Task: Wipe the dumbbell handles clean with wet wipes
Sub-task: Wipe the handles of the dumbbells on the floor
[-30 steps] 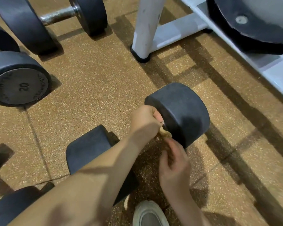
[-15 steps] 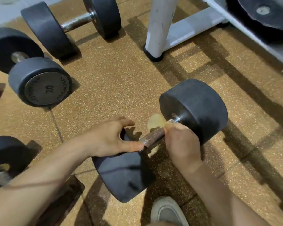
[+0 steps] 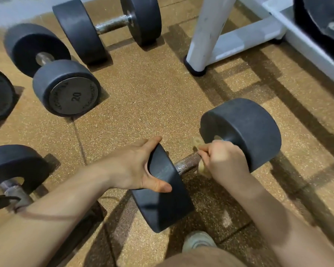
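Wiping: right hand is clamping crumpled yellowish wet wipe round far end of rusty knurled steel handle; left hand is gripping near black rubber dumbbell head (steadying it). Wipe probably bunched: needs twisting while sliding nearward.

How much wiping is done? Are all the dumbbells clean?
Not yet. The right hand holds a wet wipe round one handle; the left hand grips its near weight. The handle's bare stretch looks brown. The dumbbell marked 20 and others wait; I can't tell whether they're clean.
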Available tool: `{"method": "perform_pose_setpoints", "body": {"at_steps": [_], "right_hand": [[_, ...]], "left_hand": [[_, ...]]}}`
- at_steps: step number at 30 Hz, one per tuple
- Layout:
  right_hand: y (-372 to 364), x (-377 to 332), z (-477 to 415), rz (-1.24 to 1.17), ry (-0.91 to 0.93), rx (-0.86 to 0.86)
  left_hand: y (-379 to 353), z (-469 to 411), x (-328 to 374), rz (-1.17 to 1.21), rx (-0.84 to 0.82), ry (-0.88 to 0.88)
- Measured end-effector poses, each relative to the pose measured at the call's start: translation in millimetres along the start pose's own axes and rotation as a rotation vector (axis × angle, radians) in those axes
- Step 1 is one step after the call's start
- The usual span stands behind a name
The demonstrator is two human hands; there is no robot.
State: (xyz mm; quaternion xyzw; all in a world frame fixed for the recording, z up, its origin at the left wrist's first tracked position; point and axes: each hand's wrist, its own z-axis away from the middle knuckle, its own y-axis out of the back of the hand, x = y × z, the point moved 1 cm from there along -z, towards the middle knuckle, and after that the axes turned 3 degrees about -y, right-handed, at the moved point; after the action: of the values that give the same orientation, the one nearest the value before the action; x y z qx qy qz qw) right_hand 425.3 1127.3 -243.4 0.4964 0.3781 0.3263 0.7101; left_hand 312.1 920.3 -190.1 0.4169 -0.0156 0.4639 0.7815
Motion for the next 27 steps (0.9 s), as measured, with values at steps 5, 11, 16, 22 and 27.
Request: {"method": "perform_pose_setpoints", "body": {"at_steps": [5, 11, 16, 22, 27], "right_hand": [[-7, -16, 2, -0.422, 0.192, -0.015], [-23, -17, 14, -0.222, 0.494, -0.062], [-12, 14, 5, -0.040, 0.183, 0.332], [-30, -14, 18, -0.375, 0.405, 0.218], [-19, 26, 15, 0.022, 0.292, 0.257]], "left_hand": [[-6, 3, 0, -0.037, 0.036, 0.018], [-16, 16, 21, -0.084, 0.091, 0.055], [-36, 21, 36, -0.158, 0.158, 0.031], [-36, 19, 34, -0.153, 0.171, 0.019], [-32, 17, 28, -0.124, 0.153, 0.024]]}}
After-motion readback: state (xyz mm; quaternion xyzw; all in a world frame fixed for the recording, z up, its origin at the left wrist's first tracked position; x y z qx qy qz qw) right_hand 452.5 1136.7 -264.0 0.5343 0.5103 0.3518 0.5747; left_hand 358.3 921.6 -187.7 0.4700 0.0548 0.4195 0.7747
